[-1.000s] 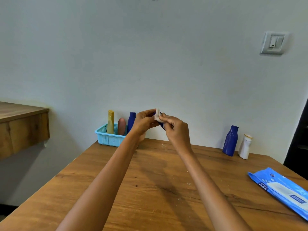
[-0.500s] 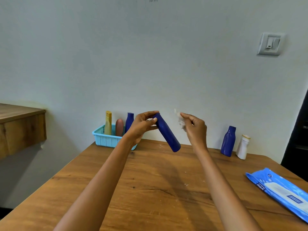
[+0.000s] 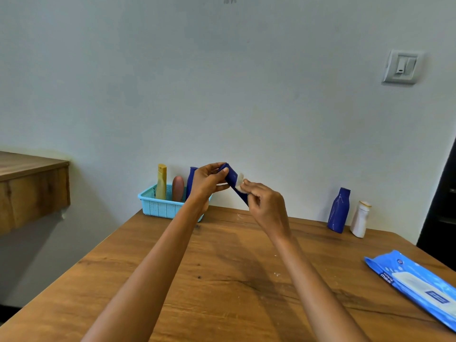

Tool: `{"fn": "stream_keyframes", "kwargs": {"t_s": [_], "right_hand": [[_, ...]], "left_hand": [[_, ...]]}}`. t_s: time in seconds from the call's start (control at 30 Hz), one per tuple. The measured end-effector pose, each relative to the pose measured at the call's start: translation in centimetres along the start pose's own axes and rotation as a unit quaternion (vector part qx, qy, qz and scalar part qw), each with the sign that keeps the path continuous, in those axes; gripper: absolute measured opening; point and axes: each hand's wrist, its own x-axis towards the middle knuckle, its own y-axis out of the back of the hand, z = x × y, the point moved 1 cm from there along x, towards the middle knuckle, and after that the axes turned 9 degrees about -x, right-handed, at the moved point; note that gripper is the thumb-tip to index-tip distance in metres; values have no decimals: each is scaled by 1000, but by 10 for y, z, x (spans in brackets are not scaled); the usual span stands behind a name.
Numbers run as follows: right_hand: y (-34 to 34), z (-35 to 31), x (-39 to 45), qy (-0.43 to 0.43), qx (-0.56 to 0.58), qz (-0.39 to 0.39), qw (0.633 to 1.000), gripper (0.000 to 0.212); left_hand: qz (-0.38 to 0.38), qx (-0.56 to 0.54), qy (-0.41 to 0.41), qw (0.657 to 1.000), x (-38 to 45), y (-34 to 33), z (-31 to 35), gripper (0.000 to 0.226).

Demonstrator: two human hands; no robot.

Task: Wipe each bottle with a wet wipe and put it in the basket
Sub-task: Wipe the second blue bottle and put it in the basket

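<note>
The left grip (image 3: 207, 180) clasps the upper end of a slim dark blue bottle (image 3: 233, 181), fingers and thumb curled round it so the bottle slants down to the right in mid-air, leaving its lower length bare for cleaning. The right grip (image 3: 265, 202) pinches a small white wet wipe (image 3: 239, 185) between thumb and fingertips and presses it against the bottle's side, just below the left grip; one hand seems to steady while the other rubs.

Taking the held bottle as landmark: it hangs above the far part of the wooden desk (image 3: 222, 280), apart from its surface. Just behind and left of it sits the light blue basket (image 3: 158, 206), already holding a yellow bottle (image 3: 161, 185), a brownish one (image 3: 178, 188) and a blue one (image 3: 191, 180), likely wiped. Well to its right, against the wall, a blue flask (image 3: 339, 211) and a white bottle (image 3: 359, 219) stand upright, apparently waiting. Nearer and farther right lies the blue wipe pack (image 3: 417, 285), within reach for a fresh sheet.
</note>
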Motion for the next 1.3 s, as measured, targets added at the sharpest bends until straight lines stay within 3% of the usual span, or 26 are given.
{"fn": "stream_keyframes", "kwargs": {"t_s": [0.13,0.33,0.5,0.67,0.8,1.0,1.17,1.3], "right_hand": [[-1,6,1,-80,21,-27,996,31],[1,-16,14,-60,100,-32,993,35],[0,-5,5,-108,109,-38,987,32],[-1,7,8,-248,65,-80,963,30],[3,5,14,-334,187,-47,923,27],[11,-6,24,-325,245,-16,913,35],[3,-6,15,-247,155,-67,954,32],[-1,-3,8,-237,120,-104,958,32]], "left_hand": [[-18,9,19,1000,-2,-5,-4,32],[-27,9,-9,1000,-5,-9,-4,29],[-49,-19,-19,998,-4,0,0,28],[-124,1,-7,992,-9,-3,-1,28],[-192,60,-6,980,-14,-10,-4,28],[-214,84,-18,973,-19,-15,-5,30],[-188,85,-24,978,-15,-12,-6,32],[-131,73,-19,988,-10,-9,-8,31]]}}
